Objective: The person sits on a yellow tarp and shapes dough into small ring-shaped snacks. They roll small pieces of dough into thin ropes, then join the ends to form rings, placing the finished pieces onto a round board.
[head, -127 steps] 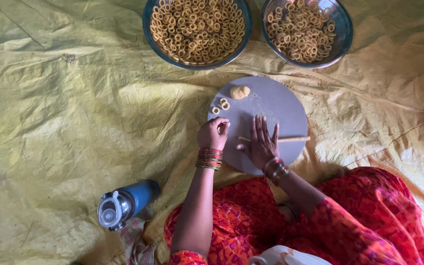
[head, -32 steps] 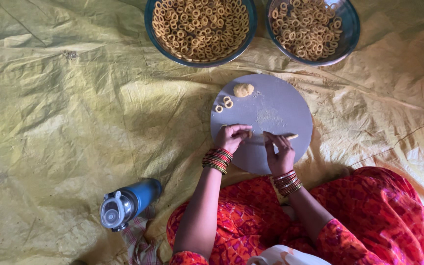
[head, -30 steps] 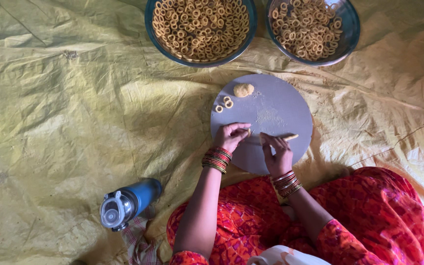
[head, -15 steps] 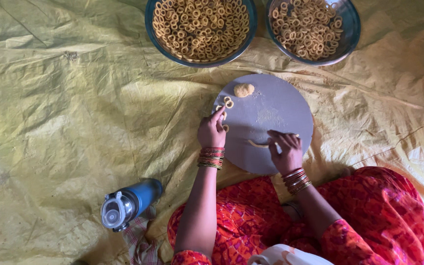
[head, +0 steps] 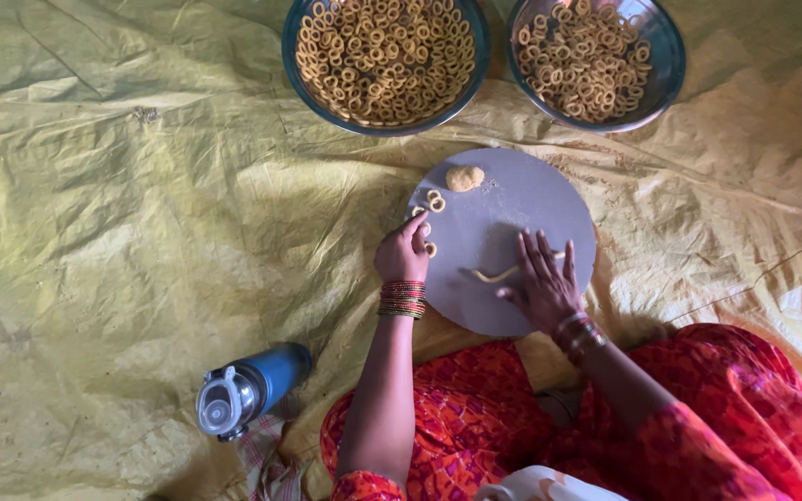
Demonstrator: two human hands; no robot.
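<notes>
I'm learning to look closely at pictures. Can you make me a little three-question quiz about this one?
1. True or false: the right hand lies flat on a thin dough rope.
2. How many bowls of dough rings are beyond the round board?
3. Which is nearest the left hand? A) blue bottle B) small rings on the board C) dough lump

Key: 1 true; 2 two, the left bowl and the right bowl; 3 B.

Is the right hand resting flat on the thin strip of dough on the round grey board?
Yes, the right hand lies open-palmed over the thin dough strip on the round grey board.
</notes>
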